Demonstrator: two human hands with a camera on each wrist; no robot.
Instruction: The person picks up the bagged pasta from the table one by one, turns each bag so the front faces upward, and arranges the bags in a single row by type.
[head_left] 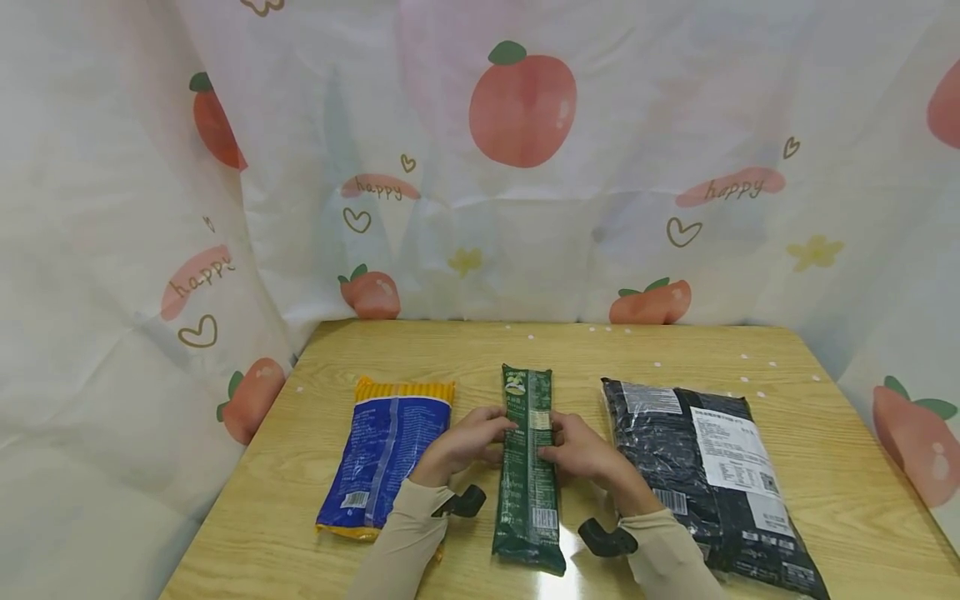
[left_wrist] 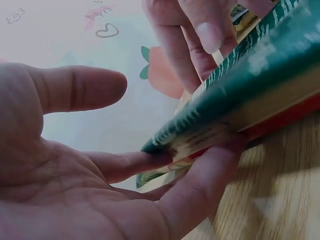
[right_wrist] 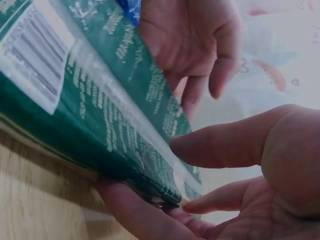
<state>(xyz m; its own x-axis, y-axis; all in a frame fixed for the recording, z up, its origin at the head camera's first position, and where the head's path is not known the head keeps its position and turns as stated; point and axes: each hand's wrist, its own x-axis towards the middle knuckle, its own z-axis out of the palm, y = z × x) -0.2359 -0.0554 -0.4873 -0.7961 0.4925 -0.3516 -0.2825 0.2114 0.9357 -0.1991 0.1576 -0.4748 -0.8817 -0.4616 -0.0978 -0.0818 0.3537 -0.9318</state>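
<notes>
Spreading under everything, the wooden table (head_left: pixel 270 517) looks smooth, so a pack nudged sideways would probably skid. Biggest of the packs, the black package (head_left: pixel 708 500) lies on the right, close beside the right sleeve (head_left: pixel 667 550); an outward swing of that arm could catch and shove it. Next in size, the blue packet (head_left: pixel 390 450) lies on the left, partly covered by the left sleeve (head_left: pixel 405 537), and faces the same danger. Long and narrow, the green packet (head_left: pixel 528 475) runs near to far between those two, with hands at both long edges. The right hand (head_left: pixel 583 446) pinches its right edge, thumb above and fingers below; the left hand (head_left: pixel 467 440) only touches the left edge, fingers fairly straight against and beneath it. That uneven hold seems the main risk: raised this way, the packet could roll or slip off on the left. Smallest, the left thumb (left_wrist: pixel 82 89) stands apart from the packet, giving no press from above, while too hard a squeeze by the right thumb (right_wrist: pixel 225 142) might crush hidden contents.
</notes>
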